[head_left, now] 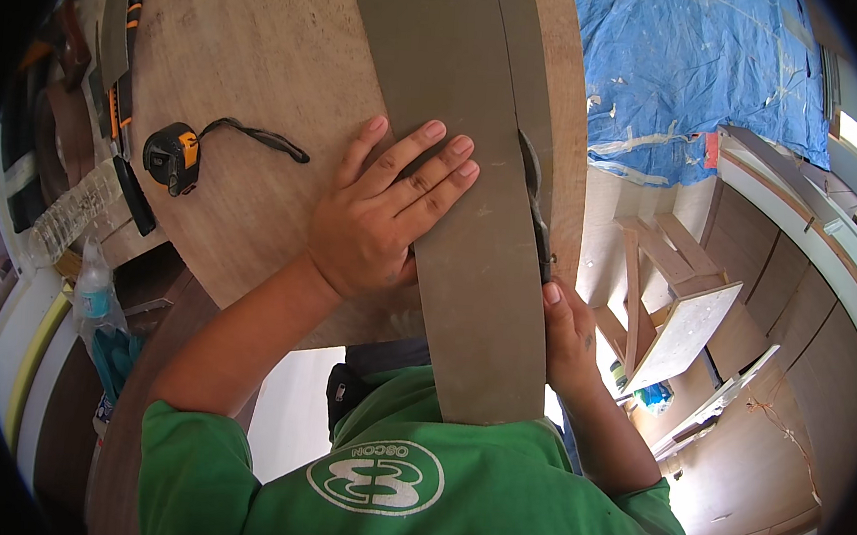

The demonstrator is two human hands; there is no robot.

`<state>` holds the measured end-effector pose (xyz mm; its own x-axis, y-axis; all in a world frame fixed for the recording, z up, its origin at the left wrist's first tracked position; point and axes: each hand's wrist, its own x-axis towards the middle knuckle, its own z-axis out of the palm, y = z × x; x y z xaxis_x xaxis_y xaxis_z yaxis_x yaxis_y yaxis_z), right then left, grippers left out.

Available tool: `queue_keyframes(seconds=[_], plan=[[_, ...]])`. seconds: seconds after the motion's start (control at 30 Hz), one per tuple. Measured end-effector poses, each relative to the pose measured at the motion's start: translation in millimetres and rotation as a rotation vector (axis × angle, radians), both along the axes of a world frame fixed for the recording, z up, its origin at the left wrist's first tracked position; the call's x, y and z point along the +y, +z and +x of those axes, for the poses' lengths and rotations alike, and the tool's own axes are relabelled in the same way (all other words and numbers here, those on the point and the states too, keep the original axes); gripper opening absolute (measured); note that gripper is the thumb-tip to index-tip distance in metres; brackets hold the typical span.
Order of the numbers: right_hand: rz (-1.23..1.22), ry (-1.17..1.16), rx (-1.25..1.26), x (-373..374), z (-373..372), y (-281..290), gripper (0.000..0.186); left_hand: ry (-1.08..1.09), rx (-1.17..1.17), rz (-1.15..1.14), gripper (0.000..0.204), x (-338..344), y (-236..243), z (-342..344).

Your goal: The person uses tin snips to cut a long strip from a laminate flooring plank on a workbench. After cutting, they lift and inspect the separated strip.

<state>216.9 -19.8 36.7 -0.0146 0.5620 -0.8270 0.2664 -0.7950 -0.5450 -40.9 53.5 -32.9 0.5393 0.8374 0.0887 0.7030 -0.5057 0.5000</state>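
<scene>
Long grey-brown strip (485, 305) lies lengthwise on wooden surface (266, 42), near end overhanging by green shirt (513, 488). L hand (377, 220) palm-down, fingers (398, 160) slightly apart, 3 tips on strip, little one just off its L edge. R hand (571, 340) at strip's R edge, thumb by near end of dark slim item (534, 197), kind unclear; other fingers mostly hidden, can't tell if clamped. Tape measure (172, 159) well L of strip

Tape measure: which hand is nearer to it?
Left. The left hand is on the brown strip, right of the tape measure; the right hand is farther right, by the strip's right edge.
</scene>
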Motion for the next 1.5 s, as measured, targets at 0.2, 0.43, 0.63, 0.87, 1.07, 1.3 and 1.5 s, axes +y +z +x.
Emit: queue_keyframes(seconds=[0.2, 0.43, 0.63, 0.87, 1.07, 1.3, 1.5], plan=[[-0.021, -0.069, 0.058, 1.1, -0.4, -1.9, 0.047, -0.005, -0.008, 0.008, 0.056, 0.6, 0.5, -1.0], [0.004, -0.051, 0.038, 5.7, -3.6, 1.9, 0.047, -0.005, -0.017, 0.002, 0.056, 0.5, 1.0, -0.3], [0.021, -0.033, 0.03, 3.5, -3.1, -0.9, 0.048, -0.006, -0.02, 0.0, 0.057, 0.2, 0.3, -1.2], [-0.02, -0.093, 0.089, 4.7, -2.4, -3.1, 0.046, -0.011, -0.036, -0.008, 0.057, 1.2, 1.8, -2.1], [-0.005, -0.026, 0.057, 5.1, 0.7, -4.1, 0.045, -0.011, -0.029, -0.013, 0.058, 0.9, 1.7, -2.5], [-0.013, -0.097, 0.084, 4.4, -2.3, -7.1, 0.046, 0.005, -0.059, -0.012, 0.054, 1.9, 3.0, -2.1], [-0.045, -0.086, 0.078, 5.8, -1.3, -8.3, 0.048, 0.004, -0.062, -0.02, 0.054, 1.8, 3.3, -3.1]])
